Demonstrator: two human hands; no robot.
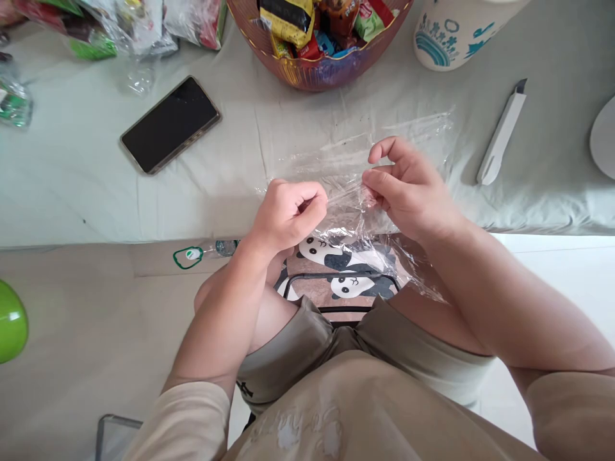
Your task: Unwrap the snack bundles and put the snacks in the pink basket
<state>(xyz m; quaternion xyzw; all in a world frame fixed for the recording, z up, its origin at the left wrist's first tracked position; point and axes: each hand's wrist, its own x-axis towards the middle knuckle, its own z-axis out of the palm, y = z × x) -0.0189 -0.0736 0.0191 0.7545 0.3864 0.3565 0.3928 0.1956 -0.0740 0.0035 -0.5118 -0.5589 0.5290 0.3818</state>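
Note:
A thin sheet of clear plastic film (pixel 339 214) stretches between my two hands at the table's front edge. It is crumpled, with part lying on the cloth and part hanging down over my lap. My left hand (pixel 291 212) is closed in a fist-like grip on the film's left side. On the right, my right hand (pixel 408 192) pinches the film between thumb and fingers, its index finger curled and raised. Whether the film is a bag or a loose sheet, I cannot tell. Right of that hand lies a white utility knife (pixel 500 137) with its dark blade tip showing.
A dark-screened phone (pixel 170 125) lies left on the pale tablecloth (pixel 192 205). At the back are a tinted glass bowl (pixel 312 78) of wrapped snacks, a white patterned cup (pixel 461 38) and several packets (pixel 139 25). A green balloon-like object (pixel 10 320) is at the left edge.

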